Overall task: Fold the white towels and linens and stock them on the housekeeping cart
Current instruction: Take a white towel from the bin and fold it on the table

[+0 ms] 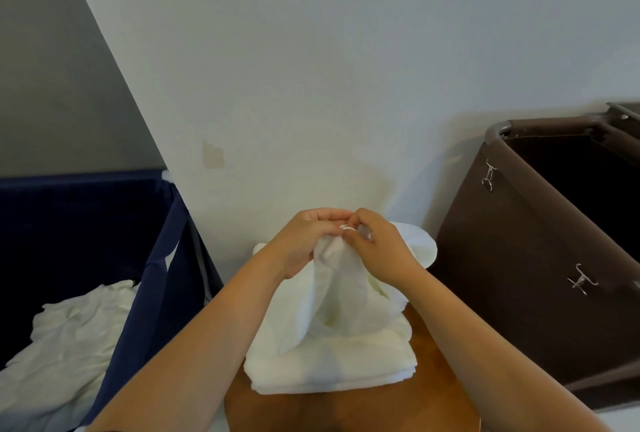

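A white towel (341, 296) hangs from both my hands above a stack of folded white towels (329, 362) on a wooden surface (426, 393). My left hand (304, 241) grips the towel's upper edge with curled fingers. Right beside it, my right hand (377, 241) pinches the same edge, and the two hands meet at the top. The towel's lower part drapes down onto the stack. Part of the towel bulges out behind my right hand.
A navy fabric bin (152, 275) at the left holds crumpled white linens (69, 345). A brown fabric bag (519, 258) with metal hooks on a frame stands at the right, its inside dark. A pale wall rises directly behind the stack.
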The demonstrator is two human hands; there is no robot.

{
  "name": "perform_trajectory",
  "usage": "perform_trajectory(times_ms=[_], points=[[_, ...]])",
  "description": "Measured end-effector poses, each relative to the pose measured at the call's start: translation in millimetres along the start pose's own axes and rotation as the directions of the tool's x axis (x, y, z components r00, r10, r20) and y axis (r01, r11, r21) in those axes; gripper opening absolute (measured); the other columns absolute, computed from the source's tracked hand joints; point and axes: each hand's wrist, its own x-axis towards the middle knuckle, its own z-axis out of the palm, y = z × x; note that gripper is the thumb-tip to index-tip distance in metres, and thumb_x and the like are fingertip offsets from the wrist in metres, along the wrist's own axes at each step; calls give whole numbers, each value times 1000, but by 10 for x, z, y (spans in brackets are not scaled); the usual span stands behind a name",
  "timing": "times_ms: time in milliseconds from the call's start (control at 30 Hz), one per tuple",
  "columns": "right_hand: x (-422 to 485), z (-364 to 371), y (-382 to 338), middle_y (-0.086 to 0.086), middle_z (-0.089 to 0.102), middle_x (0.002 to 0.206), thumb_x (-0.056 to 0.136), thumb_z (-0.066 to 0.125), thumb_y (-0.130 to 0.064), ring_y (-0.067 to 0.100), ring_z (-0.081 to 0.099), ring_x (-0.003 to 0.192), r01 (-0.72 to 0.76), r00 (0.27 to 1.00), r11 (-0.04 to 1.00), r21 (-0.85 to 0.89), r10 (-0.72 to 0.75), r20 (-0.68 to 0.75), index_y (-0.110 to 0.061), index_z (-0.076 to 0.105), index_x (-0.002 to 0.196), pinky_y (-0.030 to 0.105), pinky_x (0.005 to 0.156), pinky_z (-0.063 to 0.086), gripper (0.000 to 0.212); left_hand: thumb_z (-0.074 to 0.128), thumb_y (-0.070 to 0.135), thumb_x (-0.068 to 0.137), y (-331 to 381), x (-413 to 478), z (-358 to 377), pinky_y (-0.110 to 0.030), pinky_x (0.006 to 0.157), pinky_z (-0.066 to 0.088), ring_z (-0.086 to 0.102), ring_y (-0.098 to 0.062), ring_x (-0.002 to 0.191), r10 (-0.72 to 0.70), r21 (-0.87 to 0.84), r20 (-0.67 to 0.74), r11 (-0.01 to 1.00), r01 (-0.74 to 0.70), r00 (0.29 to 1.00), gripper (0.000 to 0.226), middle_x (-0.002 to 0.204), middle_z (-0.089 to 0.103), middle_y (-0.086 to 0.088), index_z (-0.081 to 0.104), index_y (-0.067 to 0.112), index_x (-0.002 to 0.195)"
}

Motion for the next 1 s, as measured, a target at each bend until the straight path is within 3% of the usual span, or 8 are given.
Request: perform_trajectory(times_ms=[100, 233, 433, 533, 633, 767, 900, 1000], points=[[12, 71, -10, -1, 55, 92, 95, 51, -18, 12, 51, 81, 14, 999, 1000, 14, -13, -50, -17, 51, 84, 17, 66, 38, 11, 49, -12, 83, -92, -61, 36, -26, 92, 51, 65, -15, 101, 107, 158, -84, 983, -93, 991, 39, 107, 70, -6, 66, 13, 108], [24, 114, 14, -5, 53, 85, 94, 52, -18, 6, 48, 75, -28, 987, 999, 16, 30, -157, -15, 55, 87, 12, 64, 35, 9, 54, -5, 84, -218, -102, 12, -26, 87, 50, 61, -14, 97, 191, 318, -200, 940, -120, 961, 35, 103, 66, 5, 64, 21, 107], [1, 168, 27, -5, 55, 81, 95, 52, -18, 6, 50, 74, -65, 955, 993, 94, 89, -282, -14, 56, 85, 10, 65, 36, 11, 59, 21, 92, -429, -219, -37, -8, 77, 44, 56, 0, 87, 454, 654, -170, 716, -245, 875, 30, 105, 56, 17, 60, 21, 122], [-10, 189, 17, -6, 55, 79, 94, 53, -17, 6, 51, 72, -76, 942, 986, 147, 119, -314, -13, 56, 84, 11, 64, 37, 11, 61, 17, 91, -494, -241, -26, -1, 73, 41, 55, 4, 84, 459, 648, -204, 726, -232, 865, 37, 108, 55, 14, 57, 20, 128], [-14, 173, 6, -4, 56, 80, 94, 54, -18, 5, 50, 73, -66, 954, 990, 128, 100, -282, -12, 56, 84, 11, 63, 37, 11, 64, 14, 89, -529, -226, -23, -9, 79, 46, 59, -2, 82, 458, 616, -256, 756, -222, 851, 40, 102, 60, 9, 58, 19, 128], [3, 167, 0, -4, 57, 82, 94, 54, -20, 4, 51, 74, -84, 956, 988, 130, 117, -271, -12, 57, 86, 10, 64, 37, 11, 60, 17, 92, -519, -203, -8, -6, 80, 44, 56, -3, 88, 473, 594, -290, 771, -231, 832, 36, 103, 60, 7, 59, 13, 128], [10, 236, -6, -1, 57, 82, 93, 54, -20, 6, 51, 73, -124, 927, 967, 221, 192, -322, -11, 56, 85, 12, 62, 37, 12, 58, 24, 93, -561, -194, 33, -22, 94, 46, 55, -8, 106, 447, 615, -222, 754, -231, 866, 40, 121, 56, 7, 54, 15, 132], [17, 272, -17, -2, 57, 81, 92, 55, -19, 6, 51, 73, -128, 924, 957, 260, 210, -320, -10, 56, 84, 11, 61, 37, 13, 58, 20, 93, -603, -175, 55, -20, 93, 45, 55, -6, 102, 458, 607, -242, 759, -235, 856, 38, 115, 58, 8, 56, 16, 131]])
